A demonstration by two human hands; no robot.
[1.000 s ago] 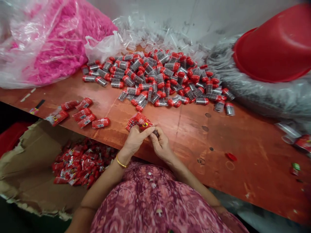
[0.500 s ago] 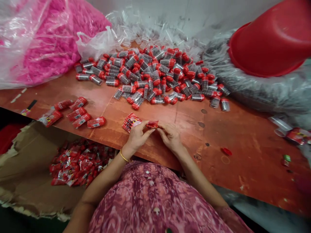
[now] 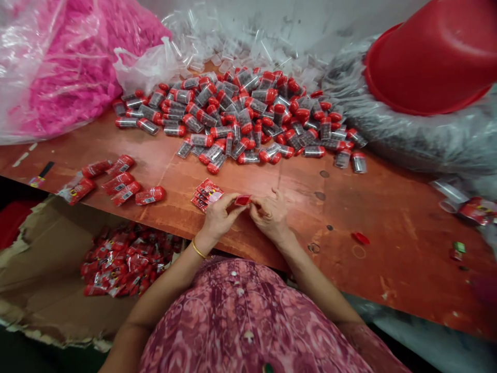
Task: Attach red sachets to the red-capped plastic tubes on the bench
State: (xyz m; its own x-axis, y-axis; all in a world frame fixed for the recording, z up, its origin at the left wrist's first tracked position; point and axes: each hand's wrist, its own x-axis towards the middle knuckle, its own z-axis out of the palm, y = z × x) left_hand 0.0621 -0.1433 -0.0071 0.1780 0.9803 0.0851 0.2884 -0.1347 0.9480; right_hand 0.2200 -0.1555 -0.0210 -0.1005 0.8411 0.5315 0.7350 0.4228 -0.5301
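Observation:
Above the table's front edge, a small red plastic sleeve (image 3: pixel 243 200) is held between my two hands, its near opening spread apart. My left hand (image 3: pixel 220 215) is closed, pinching the sleeve's left side between thumb and fingers. At its right edge, my right hand (image 3: pixel 272 215) is closed too, thumb and index finger pinching while another finger sticks up. Beside my left hand lies a small stack of flat red printed sleeves (image 3: pixel 206 194). Farther back is a big heap of clear tubes with red caps (image 3: pixel 233 116), dark inside.
Several red-wrapped tubes (image 3: pixel 150 195) lie at the left. Below the edge, a cardboard box (image 3: pixel 42 269) holds many red-wrapped pieces. A pink-filled bag (image 3: pixel 77 67) stands back left. A red bucket (image 3: pixel 427 62) rests on a clear bag (image 3: pixel 407 142) at right. A red cap (image 3: pixel 361 238) lies right.
The sleeve's opening has spread wider and turned toward me. My right hand's fingers have shifted, with one finger now raised. The view has shifted slightly.

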